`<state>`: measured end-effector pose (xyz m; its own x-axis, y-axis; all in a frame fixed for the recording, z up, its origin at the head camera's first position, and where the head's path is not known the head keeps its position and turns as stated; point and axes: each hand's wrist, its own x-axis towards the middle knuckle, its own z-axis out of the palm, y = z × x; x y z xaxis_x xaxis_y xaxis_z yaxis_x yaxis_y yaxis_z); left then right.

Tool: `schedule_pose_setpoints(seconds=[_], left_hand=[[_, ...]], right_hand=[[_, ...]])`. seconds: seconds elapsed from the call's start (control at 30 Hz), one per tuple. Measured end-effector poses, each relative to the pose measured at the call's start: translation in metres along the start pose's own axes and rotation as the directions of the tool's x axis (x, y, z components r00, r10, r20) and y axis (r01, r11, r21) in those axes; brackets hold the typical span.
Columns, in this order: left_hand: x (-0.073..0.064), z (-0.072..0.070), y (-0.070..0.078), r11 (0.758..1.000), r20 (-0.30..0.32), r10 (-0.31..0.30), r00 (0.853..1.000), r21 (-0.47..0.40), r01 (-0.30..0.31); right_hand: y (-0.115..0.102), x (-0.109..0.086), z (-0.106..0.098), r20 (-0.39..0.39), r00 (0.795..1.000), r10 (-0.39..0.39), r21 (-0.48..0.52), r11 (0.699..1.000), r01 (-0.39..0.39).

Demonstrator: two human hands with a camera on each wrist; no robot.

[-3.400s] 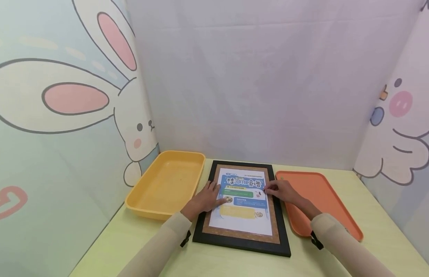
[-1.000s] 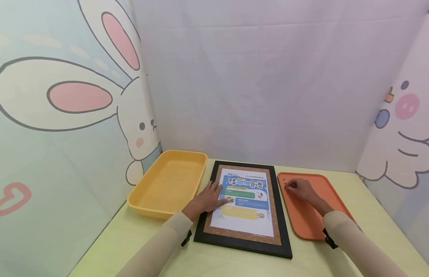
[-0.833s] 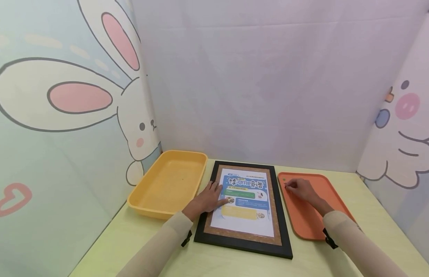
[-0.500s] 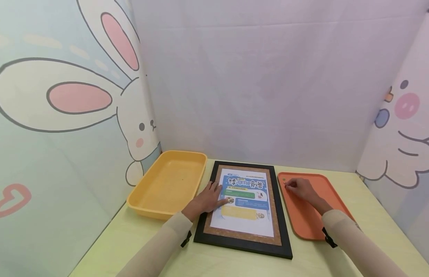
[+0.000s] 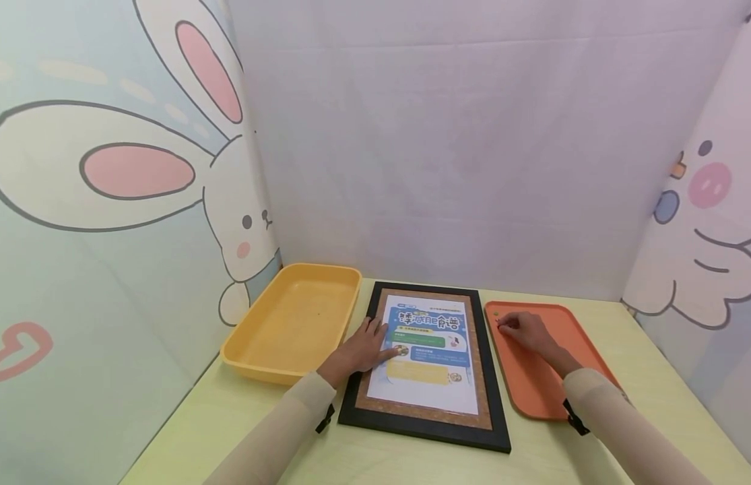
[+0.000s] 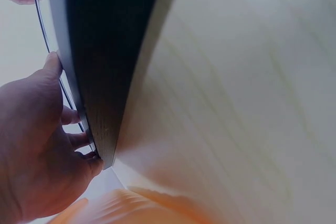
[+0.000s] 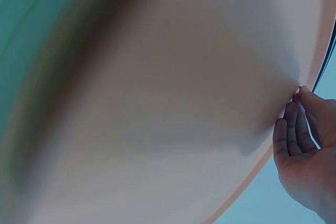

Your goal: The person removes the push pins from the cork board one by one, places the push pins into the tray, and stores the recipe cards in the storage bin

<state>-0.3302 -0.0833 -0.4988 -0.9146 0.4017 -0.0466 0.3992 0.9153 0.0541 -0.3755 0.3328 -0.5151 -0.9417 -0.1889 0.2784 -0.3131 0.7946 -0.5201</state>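
In the head view, a printed poster (image 5: 405, 394) lies on a cork board (image 5: 481, 377) with a black frame (image 5: 497, 404). My left hand (image 5: 362, 345) rests on its left side, fingers spread over the frame and the paper, the thumb on the sheet. To the right, my right hand (image 5: 529, 331) is low over an orange tray (image 5: 551, 391). Its thumb and forefinger pinch a tiny reddish pushpin (image 7: 296, 97) near the tray's left rim, mostly covered by the fingertips. A tiny green piece (image 5: 496, 314) lies just beyond them in the tray.
A deep yellow tray (image 5: 290, 323) stands left of the board, close to the left hand. Behind the pale table (image 5: 351, 458) hangs a plain light curtain (image 5: 448, 168). Panels with cartoon animals close off the left and right sides.
The right hand has gone from the poster's right edge to the orange tray and stays there, its fingertips shifting slightly. The left hand keeps its place on the board.
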Motion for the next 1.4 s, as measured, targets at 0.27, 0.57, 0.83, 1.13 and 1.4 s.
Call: schedule_pose_setpoints(seconds=[0.27, 0.57, 0.83, 1.13, 1.4], left_hand=[[-0.002, 0.000, 0.000, 1.000, 0.004, 0.006, 1.000, -0.010, -0.006], [-0.006, 0.000, 0.000, 0.998, -0.012, 0.013, 1.000, -0.053, -0.014], [-0.008, 0.002, -0.002, 0.994, -0.009, 0.009, 1.000, -0.110, -0.010], [-0.004, 0.005, -0.004, 0.990, -0.029, 0.018, 0.999, -0.138, -0.022], [-0.003, 0.004, -0.004, 0.979, -0.064, -0.032, 0.997, -0.202, 0.018]], right_hand=[[-0.002, -0.007, -0.002, -0.054, 0.993, -0.108, -0.034, 0.994, 0.106], [-0.010, -0.007, -0.001, -0.027, 0.996, -0.081, -0.014, 0.997, 0.080], [-0.031, -0.007, 0.005, 0.019, 0.999, -0.037, 0.018, 0.999, 0.037], [-0.046, -0.008, 0.010, 0.056, 0.997, -0.049, 0.007, 0.999, 0.049], [-0.062, -0.009, 0.015, 0.105, 0.991, -0.084, -0.001, 0.996, 0.084]])
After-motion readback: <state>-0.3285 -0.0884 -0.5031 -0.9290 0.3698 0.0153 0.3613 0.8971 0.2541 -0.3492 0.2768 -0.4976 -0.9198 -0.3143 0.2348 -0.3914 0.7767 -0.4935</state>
